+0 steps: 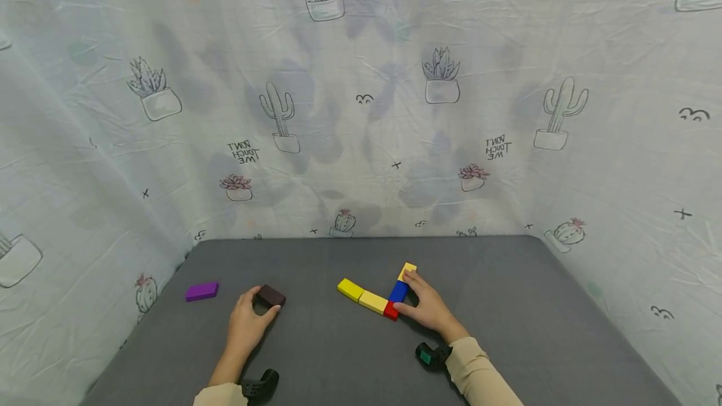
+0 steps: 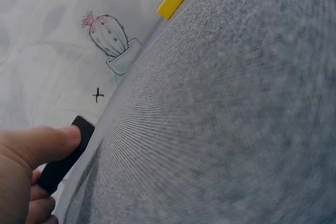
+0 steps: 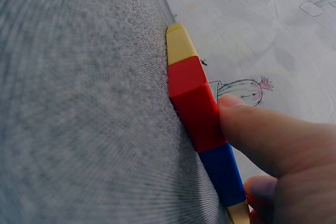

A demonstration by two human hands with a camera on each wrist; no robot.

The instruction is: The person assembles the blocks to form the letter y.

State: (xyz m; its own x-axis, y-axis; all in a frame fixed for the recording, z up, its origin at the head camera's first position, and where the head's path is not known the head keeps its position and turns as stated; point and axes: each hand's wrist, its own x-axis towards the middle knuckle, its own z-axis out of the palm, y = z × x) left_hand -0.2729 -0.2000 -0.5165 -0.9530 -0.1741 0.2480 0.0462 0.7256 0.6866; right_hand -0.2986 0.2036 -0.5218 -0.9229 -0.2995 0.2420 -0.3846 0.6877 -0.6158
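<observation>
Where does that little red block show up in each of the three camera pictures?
Head view: the red block lies at the corner of the block row, right of centre, against the right hand.
Left wrist view: not in it.
Right wrist view: red block at centre, a fingertip on it.
Shared landmark: the grey mat.

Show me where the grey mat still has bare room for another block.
Bare grey mat runs along the back edge, and on the right, beyond the right hand. A gap lies between the dark brown block under the left hand and the yellow block. The yellow, red and blue row is crowded; the purple block sits far left.
</observation>
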